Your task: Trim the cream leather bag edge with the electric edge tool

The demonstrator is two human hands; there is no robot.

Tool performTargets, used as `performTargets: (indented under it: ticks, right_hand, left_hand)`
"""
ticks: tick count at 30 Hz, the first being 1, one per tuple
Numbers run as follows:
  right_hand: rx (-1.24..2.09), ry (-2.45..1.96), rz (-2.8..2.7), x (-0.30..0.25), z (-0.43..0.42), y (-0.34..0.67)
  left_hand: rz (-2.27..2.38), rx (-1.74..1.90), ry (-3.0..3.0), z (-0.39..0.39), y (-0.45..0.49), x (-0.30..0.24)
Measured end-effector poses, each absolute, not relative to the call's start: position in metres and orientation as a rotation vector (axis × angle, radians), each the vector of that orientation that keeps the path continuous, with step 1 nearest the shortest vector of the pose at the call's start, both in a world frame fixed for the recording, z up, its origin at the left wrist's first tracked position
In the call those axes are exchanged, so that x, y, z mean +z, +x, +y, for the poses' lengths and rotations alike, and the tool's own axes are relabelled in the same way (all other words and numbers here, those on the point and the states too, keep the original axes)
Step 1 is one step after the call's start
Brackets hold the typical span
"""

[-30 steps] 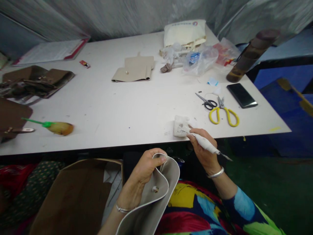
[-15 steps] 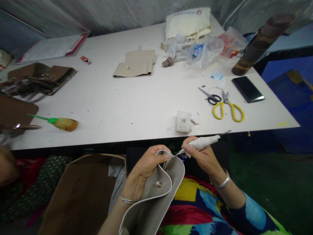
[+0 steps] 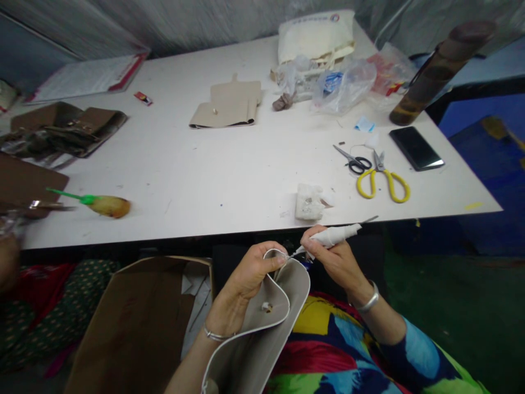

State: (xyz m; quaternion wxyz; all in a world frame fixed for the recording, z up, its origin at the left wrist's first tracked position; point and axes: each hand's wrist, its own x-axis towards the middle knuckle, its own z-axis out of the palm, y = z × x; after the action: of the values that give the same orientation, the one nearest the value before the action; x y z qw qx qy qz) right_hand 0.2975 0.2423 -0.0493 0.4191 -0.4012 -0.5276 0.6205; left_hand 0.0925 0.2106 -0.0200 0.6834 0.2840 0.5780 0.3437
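Note:
My left hand (image 3: 256, 268) pinches the top corner of a light beige bag piece (image 3: 283, 320), whose panels curve open over my lap. A small metal stud (image 3: 267, 307) shows on its inner panel. My right hand (image 3: 332, 254) is wrapped round a pointed tool with a white-wrapped handle (image 3: 334, 235); the kind of tool is not clear. Its thin front tip meets the bag edge close to my left thumb, and a metal end sticks out at the back. A white block (image 3: 309, 201) lies on the table just beyond my right hand.
On the white table (image 3: 184, 164) lie yellow-handled scissors (image 3: 383, 178), black-handled scissors (image 3: 355, 161), a phone (image 3: 416, 148), a beige bag (image 3: 229, 104) and a glue bottle (image 3: 106, 205). A dark bottle (image 3: 438, 76) stands at right. Below sits a cardboard box (image 3: 135, 323); another person's hand (image 3: 8, 262) is at far left.
My right hand has moved slightly left, bringing the tool's tip to the bag edge. My left hand keeps its hold. The person's hand at far left has shifted.

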Motion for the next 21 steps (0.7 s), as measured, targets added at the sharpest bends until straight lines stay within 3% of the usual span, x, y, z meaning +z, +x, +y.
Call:
performTargets:
  ticks: [11, 17, 21]
  right_hand:
    - [1.366, -0.919, -1.357, -0.056, 0.231, 0.287]
    - [1.06, -0.628, -1.849, -0.057, 0.219, 0.307]
    - [1.116, -0.726, -1.651, -0.052, 0.209, 0.313]
  left_hand:
    - [1.391, 0.862, 0.643, 0.207, 0.095, -0.024]
    - [1.392, 0.869, 0.675, 0.205, 0.093, -0.027]
    - [1.407, 0.863, 0.73, 0.205, 0.096, -0.023]
